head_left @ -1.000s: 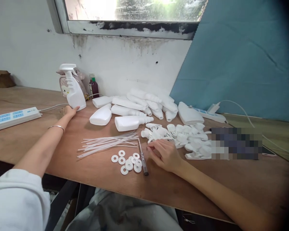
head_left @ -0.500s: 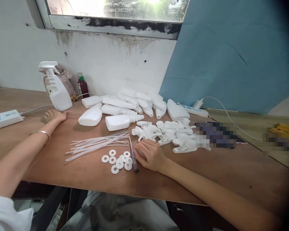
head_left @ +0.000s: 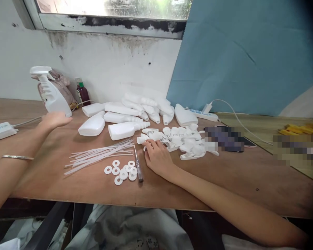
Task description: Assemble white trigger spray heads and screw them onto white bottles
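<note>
My left hand point(head_left: 56, 119) is at the lower body of the upright white spray bottle point(head_left: 56, 100). It covers part of the bottle; blur and the viewing angle hide its fingers, so a grip cannot be made out. My right hand point(head_left: 159, 158) rests at the near left edge of a pile of white trigger spray heads point(head_left: 193, 146). Its fingers are apart and bent downward, the tips against the nearest heads, with none lifted. Just left of it lies a screwdriver point(head_left: 138, 166) with a clear handle. White ring washers point(head_left: 123, 174) and thin white tubes point(head_left: 94, 158) lie further left.
Several white empty-looking bottles point(head_left: 125, 130) lie heaped towards the wall. A dark red bottle with a green cap point(head_left: 82, 93) stands behind. Power strips point(head_left: 1, 131) sit at the left and back right. A phone point(head_left: 224, 139), partly blurred out, lies at the right.
My left hand has lifted from the table and moved up against the spray bottle. My right hand has shifted slightly away from the screwdriver onto the spray heads. The view has turned a little right.
</note>
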`<move>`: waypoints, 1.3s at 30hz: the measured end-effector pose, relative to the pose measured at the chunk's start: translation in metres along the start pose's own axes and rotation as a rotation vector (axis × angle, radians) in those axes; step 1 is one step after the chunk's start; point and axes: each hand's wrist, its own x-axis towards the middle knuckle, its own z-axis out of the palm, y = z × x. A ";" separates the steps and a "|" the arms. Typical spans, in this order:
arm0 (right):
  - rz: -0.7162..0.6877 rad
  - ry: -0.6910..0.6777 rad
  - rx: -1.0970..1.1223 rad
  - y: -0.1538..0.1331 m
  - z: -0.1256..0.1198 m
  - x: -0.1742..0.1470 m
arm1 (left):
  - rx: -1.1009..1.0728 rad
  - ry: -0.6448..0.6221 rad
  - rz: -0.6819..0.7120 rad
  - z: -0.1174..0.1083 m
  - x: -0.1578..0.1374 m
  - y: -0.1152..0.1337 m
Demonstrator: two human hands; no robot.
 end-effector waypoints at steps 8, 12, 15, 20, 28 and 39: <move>-0.040 -0.032 -0.004 0.002 0.000 0.001 | 0.098 -0.247 0.864 0.012 -0.099 0.132; -0.057 -0.014 -0.002 0.003 0.000 0.001 | 0.059 -0.503 1.058 0.031 -0.111 0.146; -0.071 0.018 -0.006 0.004 0.000 0.001 | 0.041 -0.540 1.045 0.039 -0.108 0.143; -0.100 0.049 0.014 0.006 0.001 0.002 | 0.021 -0.572 0.992 0.047 -0.103 0.140; -0.080 0.279 0.193 0.010 -0.002 0.005 | -0.085 -0.593 0.914 0.053 -0.100 0.130; -0.239 0.350 0.683 0.000 -0.008 -0.002 | -0.181 -0.716 0.924 0.052 -0.095 0.123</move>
